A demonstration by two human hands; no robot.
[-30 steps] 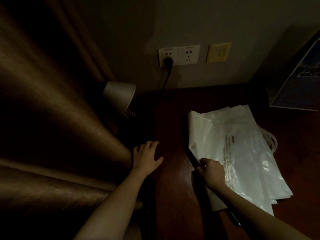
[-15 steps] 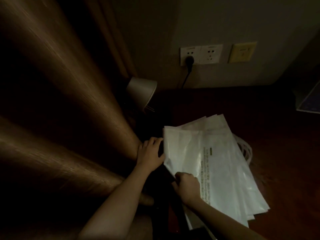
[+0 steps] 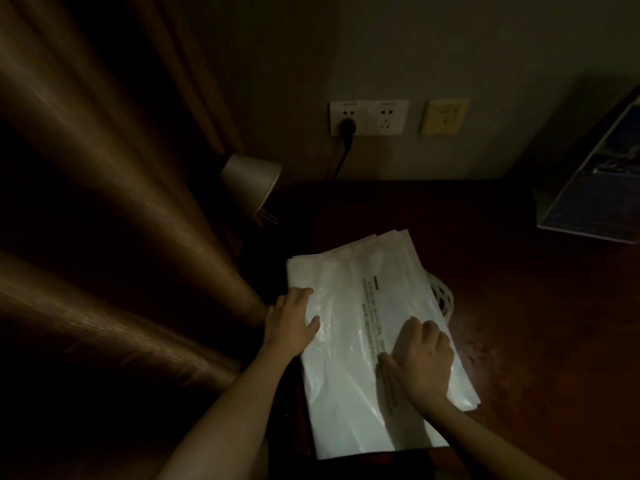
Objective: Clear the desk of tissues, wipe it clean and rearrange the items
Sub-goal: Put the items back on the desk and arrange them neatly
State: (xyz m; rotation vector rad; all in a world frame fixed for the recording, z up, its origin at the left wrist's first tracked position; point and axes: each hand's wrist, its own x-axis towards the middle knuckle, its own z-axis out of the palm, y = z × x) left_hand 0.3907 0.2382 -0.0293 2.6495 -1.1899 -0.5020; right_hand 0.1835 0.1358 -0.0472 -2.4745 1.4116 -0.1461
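White plastic bags [image 3: 363, 323], glossy, translucent and printed with a column of small text, lie as a flat stack near the left edge of the dark reddish wooden desk [image 3: 519, 306], their near end reaching its front edge. We judge this to be the rearranging step: both hands bear on the stack, probably to square it and keep the slippery layers from sliding. Our left hand [image 3: 289, 322] rests flat on the stack's left border, fingers straight and thumb spread, gripping nothing. Our right hand [image 3: 422, 358] sits on top nearer the right side with fingers bent at the knuckles; whether they pinch a layer we cannot tell. The bags look flat and empty, and a white mesh piece [image 3: 441, 296] pokes out from under their right edge. Beyond them, a pale cup-shaped thing [image 3: 251, 180] tilts beside the brown curtain [image 3: 104, 237] (paper cup or lamp shade, and its contents are hidden). A black plug [image 3: 347, 128] sits in the white wall socket [image 3: 369, 117].
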